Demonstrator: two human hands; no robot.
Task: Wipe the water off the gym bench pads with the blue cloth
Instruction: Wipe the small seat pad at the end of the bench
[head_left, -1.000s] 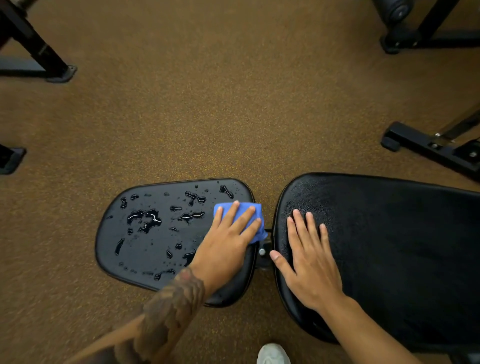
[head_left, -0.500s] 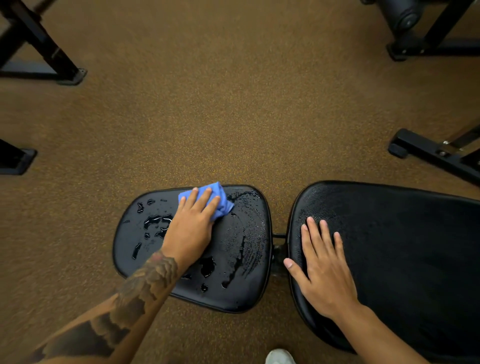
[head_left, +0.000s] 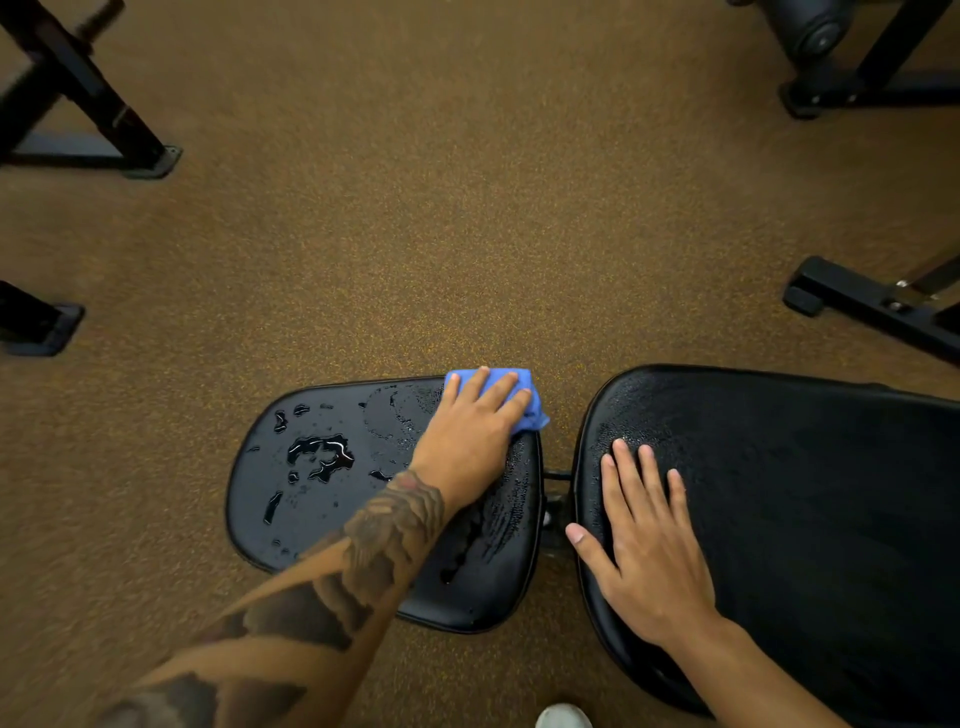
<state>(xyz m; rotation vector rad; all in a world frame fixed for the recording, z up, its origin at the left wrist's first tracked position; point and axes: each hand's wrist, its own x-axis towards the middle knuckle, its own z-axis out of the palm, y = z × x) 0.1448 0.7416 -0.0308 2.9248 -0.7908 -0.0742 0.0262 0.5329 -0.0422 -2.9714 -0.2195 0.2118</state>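
A small black seat pad (head_left: 322, 525) lies low in the middle, with water puddles (head_left: 322, 457) on its left half and fine smears near its right edge. My left hand (head_left: 470, 431) presses the blue cloth (head_left: 527, 415) flat onto the pad's far right corner; most of the cloth is hidden under my fingers. To the right lies the larger black back pad (head_left: 805, 493). My right hand (head_left: 649, 545) rests flat on its left end, fingers spread, holding nothing.
Brown speckled gym flooring (head_left: 467, 234) surrounds the bench. Black machine frames stand at the far left (head_left: 88, 114), left edge (head_left: 36, 322), far right (head_left: 857, 67) and right (head_left: 872, 306). A white shoe tip (head_left: 563, 717) shows at the bottom.
My left hand has swept the cloth from the pad's far middle back to its far right corner. The water under the sweep is smeared. My right hand has stayed in place.
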